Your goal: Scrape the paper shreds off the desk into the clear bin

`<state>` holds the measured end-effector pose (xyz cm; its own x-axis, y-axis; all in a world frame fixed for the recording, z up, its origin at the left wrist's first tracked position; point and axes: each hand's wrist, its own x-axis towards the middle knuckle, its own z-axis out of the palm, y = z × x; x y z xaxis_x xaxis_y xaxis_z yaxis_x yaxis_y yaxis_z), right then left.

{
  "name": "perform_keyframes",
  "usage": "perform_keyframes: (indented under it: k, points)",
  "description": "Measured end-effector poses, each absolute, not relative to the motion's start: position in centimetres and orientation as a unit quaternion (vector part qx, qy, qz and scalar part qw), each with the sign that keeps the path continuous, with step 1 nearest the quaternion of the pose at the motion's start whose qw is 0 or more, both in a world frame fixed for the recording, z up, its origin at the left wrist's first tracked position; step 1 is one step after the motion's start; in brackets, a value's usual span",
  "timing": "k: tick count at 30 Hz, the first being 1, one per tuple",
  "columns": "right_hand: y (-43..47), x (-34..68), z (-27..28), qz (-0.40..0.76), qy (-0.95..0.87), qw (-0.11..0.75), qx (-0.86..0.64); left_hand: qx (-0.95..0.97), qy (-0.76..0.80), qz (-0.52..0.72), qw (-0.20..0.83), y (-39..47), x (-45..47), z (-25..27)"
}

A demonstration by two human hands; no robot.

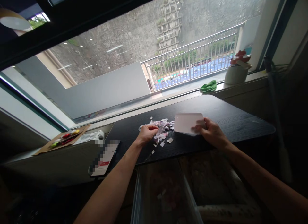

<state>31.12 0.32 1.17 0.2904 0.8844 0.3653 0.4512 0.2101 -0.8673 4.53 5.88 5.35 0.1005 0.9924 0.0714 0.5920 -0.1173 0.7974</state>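
A loose heap of torn white and pinkish paper scraps (163, 123) lies on the dark wood-grain table (197, 105). At the heap's left side is my left hand (147, 134), thumb and fingertips pinched together; whatever may be between them is too small to tell. My right hand (215, 131) grips the right edge of a white rectangular card (187, 122) with rounded corners. The card is tilted, its left edge close against the heap. Several scraps are scattered towards the table's near edge.
Below the table's near edge stands a clear plastic bin (166, 188) with scraps inside. A tablet-like board (106, 159) sits at the left end. On the windowsill are a green cloth (209, 86) and a white jug (237, 73) with a red top.
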Motion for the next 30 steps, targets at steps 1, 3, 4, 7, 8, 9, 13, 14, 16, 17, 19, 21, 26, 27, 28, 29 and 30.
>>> perform_keyframes:
  k: [1, 3, 4, 7, 8, 9, 13, 14, 16, 17, 19, 21, 26, 27, 28, 29, 30]
  points:
    - [0.3, 31.1, 1.1, 0.201, -0.561, 0.541, -0.594, 0.664, 0.587, 0.334, 0.32, 5.9, 4.4, 5.4]
    - [0.4, 31.1, 1.0, 0.199, -0.561, 0.544, -0.591, 0.659, 0.588, 0.343, 0.32, 5.9, 4.1, 5.4]
    - [0.4, 31.2, 1.0, 0.196, -0.561, 0.545, -0.592, 0.663, 0.591, 0.338, 0.312, 5.8, 3.9, 5.5]
    - [0.6, 31.2, 0.8, 0.188, -0.56, 0.541, -0.599, 0.699, 0.593, 0.294, 0.272, 5.1, 3.4, 5.9]
    - [0.6, 31.2, 0.8, 0.189, -0.559, 0.539, -0.601, 0.716, 0.591, 0.273, 0.251, 4.7, 3.1, 6.1]
    - [0.6, 31.2, 0.8, 0.191, -0.559, 0.536, -0.603, 0.735, 0.588, 0.251, 0.227, 4.1, 2.8, 6.3]
    - [0.4, 31.2, 1.0, 0.201, -0.561, 0.528, -0.605, 0.772, 0.611, 0.142, 0.105, 1.1, 1.1, 6.8]
    - [0.4, 31.2, 1.0, 0.202, -0.561, 0.528, -0.605, 0.776, 0.614, 0.114, 0.095, 0.4, 0.8, 6.8]
    - [0.4, 31.2, 1.1, 0.204, -0.559, 0.53, -0.603, 0.791, 0.601, 0.07, 0.092, -0.6, 0.5, 6.4]
    - [0.4, 31.3, 1.1, 0.204, -0.557, 0.533, -0.603, 0.797, 0.595, 0.06, 0.09, -0.8, 0.6, 6.2]
    - [0.5, 31.4, 1.1, 0.208, -0.552, 0.541, -0.6, 0.802, 0.589, 0.063, 0.079, -0.7, 1.2, 5.7]
    - [0.7, 31.4, 1.0, 0.231, -0.544, 0.557, -0.584, 0.797, 0.594, 0.084, 0.068, -0.2, 2.4, 5.2]
    - [0.6, 31.1, 1.0, 0.331, -0.547, 0.577, -0.508, 0.796, 0.586, 0.136, 0.066, 0.7, 5.4, 4.6]
    - [0.6, 30.9, 1.1, 0.348, -0.556, 0.57, -0.495, 0.799, 0.579, 0.149, 0.063, 0.7, 5.5, 4.4]
    - [0.5, 30.8, 1.3, 0.36, -0.567, 0.559, -0.486, 0.801, 0.572, 0.167, 0.057, 0.7, 5.4, 4.3]
    - [0.3, 30.7, 1.4, 0.365, -0.579, 0.546, -0.483, 0.8, 0.568, 0.187, 0.047, 0.7, 5.1, 4.1]
    - [0.2, 30.7, 1.6, 0.364, -0.589, 0.533, -0.486, 0.796, 0.568, 0.209, 0.034, 0.7, 4.6, 4.0]
